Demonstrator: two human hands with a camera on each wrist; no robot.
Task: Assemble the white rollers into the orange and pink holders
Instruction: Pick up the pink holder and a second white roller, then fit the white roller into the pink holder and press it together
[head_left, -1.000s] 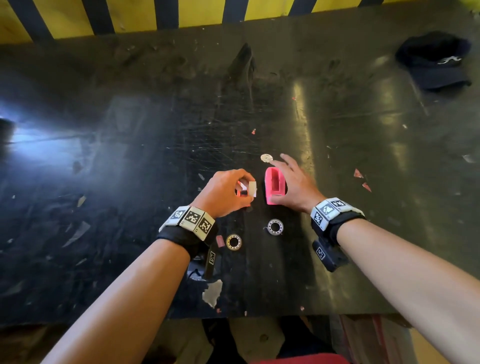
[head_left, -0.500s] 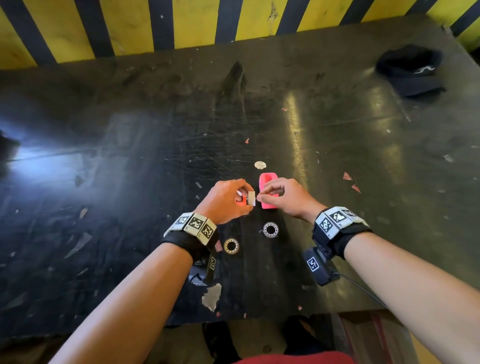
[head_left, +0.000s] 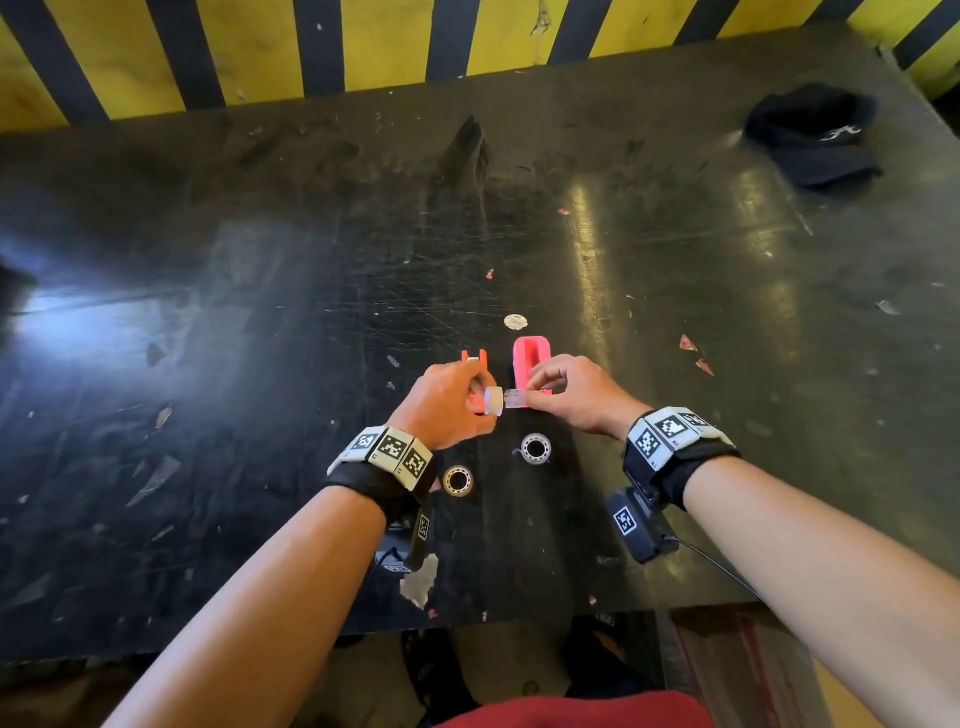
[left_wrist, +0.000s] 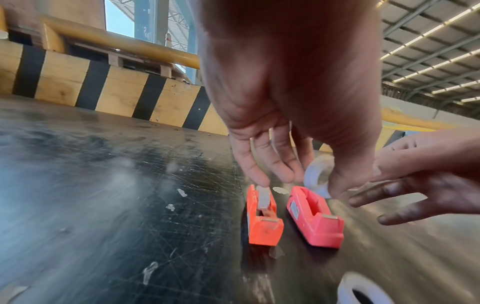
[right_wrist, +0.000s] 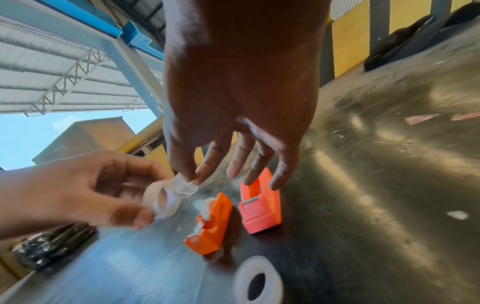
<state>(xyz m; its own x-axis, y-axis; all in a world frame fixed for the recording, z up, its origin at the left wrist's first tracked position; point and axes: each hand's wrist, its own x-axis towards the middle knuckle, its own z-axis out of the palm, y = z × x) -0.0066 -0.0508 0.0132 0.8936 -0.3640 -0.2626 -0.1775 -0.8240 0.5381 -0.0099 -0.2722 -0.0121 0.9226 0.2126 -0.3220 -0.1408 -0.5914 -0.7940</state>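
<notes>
above the holders, left hand (head_left: 449, 402) pinching a white roller (head_left: 493, 401), right hand (head_left: 576, 395) pinching its clear strip (head_left: 516, 399)

Lying on the scratched black table (head_left: 260, 364): orange holder (left_wrist: 262, 218), pink holder (left_wrist: 315, 220), two tape rolls (head_left: 535, 448), a dark cap (head_left: 815, 135).

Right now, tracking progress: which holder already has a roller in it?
The orange holder: a white roller sits in its slot, while the pink holder beside it is empty.
</notes>
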